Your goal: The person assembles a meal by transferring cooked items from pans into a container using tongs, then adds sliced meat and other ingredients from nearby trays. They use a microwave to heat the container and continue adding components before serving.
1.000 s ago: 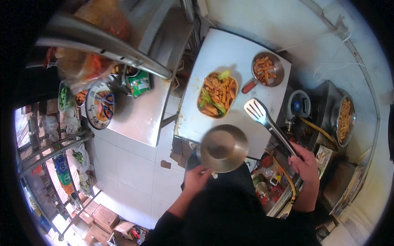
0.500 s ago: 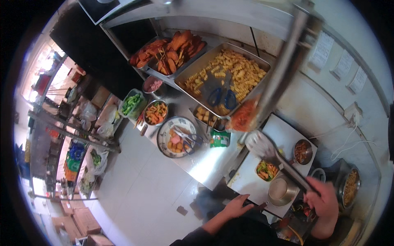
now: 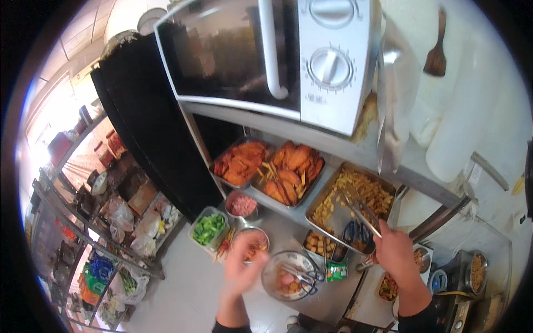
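Note:
My right hand (image 3: 397, 255) grips a long metal utensil (image 3: 360, 210) whose far end reaches into a steel tray of yellow fried pieces (image 3: 355, 191). My left hand (image 3: 244, 266) is blurred, with fingers apart and nothing in it. It hovers over a small bowl of orange food (image 3: 254, 240), beside a round plate (image 3: 288, 275) that has food and tongs on it. Blue-handled scissors (image 3: 352, 233) lie at the tray's near end, next to a small tray of cubes (image 3: 321, 244).
A white oven (image 3: 277, 50) sits on a shelf overhead. Below it are two trays of orange fried food (image 3: 291, 172), a bowl of pink mince (image 3: 242, 205) and a tub of green vegetables (image 3: 208, 227). A stove with a pan (image 3: 477, 272) is at right, cluttered racks at left.
The view swung up from the white counter to the food trays and oven. My left hand no longer holds the metal bowl. My right hand reached the utensil toward the yellow tray.

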A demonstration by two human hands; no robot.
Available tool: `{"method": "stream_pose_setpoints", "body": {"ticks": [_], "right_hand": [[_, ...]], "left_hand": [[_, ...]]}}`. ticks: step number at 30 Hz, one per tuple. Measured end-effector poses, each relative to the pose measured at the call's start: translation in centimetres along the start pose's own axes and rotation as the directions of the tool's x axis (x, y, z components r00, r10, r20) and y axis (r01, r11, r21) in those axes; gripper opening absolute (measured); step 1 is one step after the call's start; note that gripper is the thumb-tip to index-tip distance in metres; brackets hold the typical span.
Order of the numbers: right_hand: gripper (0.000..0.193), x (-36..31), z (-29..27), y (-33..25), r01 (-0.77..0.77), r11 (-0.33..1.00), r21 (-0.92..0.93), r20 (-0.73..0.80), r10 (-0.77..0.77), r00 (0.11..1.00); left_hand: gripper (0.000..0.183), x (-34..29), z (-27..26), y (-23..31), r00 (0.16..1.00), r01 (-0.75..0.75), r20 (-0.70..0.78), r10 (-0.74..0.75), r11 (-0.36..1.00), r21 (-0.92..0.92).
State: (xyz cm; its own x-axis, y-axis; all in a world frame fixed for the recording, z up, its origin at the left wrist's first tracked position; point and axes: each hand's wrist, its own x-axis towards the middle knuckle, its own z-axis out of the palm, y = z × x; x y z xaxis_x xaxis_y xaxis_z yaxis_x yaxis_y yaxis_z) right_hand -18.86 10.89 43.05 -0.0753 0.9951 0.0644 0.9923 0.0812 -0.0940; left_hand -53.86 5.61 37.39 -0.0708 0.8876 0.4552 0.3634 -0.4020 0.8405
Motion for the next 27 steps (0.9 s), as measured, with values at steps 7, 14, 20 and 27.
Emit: {"method": "stream_pose_setpoints", "body": {"ticks": [7, 14, 20, 27], "right_hand": [[0.049, -2.4, 1.6, 1.1, -0.066, 0.994, 0.092, -0.038, 0.07, 0.997], [0.048, -3.7, 1.4, 0.5, -0.054, 0.985, 0.166, -0.036, 0.061, 0.997], [0.047, -4.2, -0.5, 1.2, -0.058, 0.948, 0.311, 0.008, 0.059, 0.998], [0.053, -4.7, 0.1, 0.7, -0.147, 0.887, 0.437, 0.071, 0.129, 0.989]], "left_hand": [[0.035, 19.3, 0.5, 12.6, 0.861, -0.35, -0.359, 0.361, 0.932, 0.098], [0.045, 22.5, 0.5, 14.4, 0.836, -0.324, -0.323, 0.443, 0.875, 0.36], [0.084, 9.0, -22.5, 9.4, 0.655, -0.368, -0.755, -0.018, 0.866, -0.339], [0.052, 11.3, -24.1, -0.1, 0.92, -0.183, -0.344, -0.189, 0.57, -0.801]]}}
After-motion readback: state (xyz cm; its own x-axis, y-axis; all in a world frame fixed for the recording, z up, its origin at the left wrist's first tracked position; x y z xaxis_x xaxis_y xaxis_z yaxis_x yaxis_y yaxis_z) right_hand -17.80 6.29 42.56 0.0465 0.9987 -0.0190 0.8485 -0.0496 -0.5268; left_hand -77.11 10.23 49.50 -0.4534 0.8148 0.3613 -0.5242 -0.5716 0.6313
